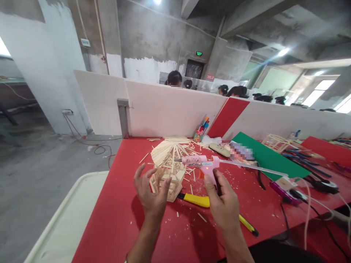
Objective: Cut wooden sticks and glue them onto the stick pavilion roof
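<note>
Gripping the pink glue gun (210, 168) by its handle, my right hand (223, 199) closes around it, nozzle pointing left. My left hand (152, 190) is spread, thumb and fingers apart, near the wooden model (170, 180), which sits on the red desk (181, 237) just beyond it. A yellow cutter (196, 200) lies between the hands, and loose sticks (194, 174) lie beyond my right hand.

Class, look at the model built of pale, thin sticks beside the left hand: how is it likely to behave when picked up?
The stick model would probably feel light for its size, since gaps show between its slim sticks. Its crossed layers look fairly stiff, but squeezing the narrow sticks might snap some.
</note>
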Tool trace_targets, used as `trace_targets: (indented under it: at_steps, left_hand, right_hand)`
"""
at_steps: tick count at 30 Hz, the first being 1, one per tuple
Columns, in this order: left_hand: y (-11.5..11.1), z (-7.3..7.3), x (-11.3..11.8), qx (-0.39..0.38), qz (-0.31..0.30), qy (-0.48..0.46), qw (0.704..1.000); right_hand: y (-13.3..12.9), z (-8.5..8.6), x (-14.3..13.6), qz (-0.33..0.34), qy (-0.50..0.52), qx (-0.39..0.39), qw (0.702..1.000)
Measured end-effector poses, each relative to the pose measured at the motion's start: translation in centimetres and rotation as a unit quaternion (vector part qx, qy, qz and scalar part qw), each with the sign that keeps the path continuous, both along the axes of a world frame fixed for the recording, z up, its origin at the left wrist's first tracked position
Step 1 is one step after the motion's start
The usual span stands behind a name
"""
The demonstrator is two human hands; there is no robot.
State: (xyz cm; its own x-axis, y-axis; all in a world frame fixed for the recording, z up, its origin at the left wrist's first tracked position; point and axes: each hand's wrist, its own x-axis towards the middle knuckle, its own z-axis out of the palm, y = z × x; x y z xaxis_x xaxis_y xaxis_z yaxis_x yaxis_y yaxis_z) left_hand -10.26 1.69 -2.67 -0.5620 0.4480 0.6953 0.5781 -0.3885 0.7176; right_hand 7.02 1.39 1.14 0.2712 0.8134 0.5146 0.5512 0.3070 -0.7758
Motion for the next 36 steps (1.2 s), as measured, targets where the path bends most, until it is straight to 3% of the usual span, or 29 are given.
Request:
trace_targets:
  at_steps: [36]
  left_hand:
    - [1.3,-0.4,0.4,-0.026,-0.020,-0.043,0.999]
  right_hand:
    - [0.3,-0.4,-0.2,0.012,-0.030,0.030,0.999]
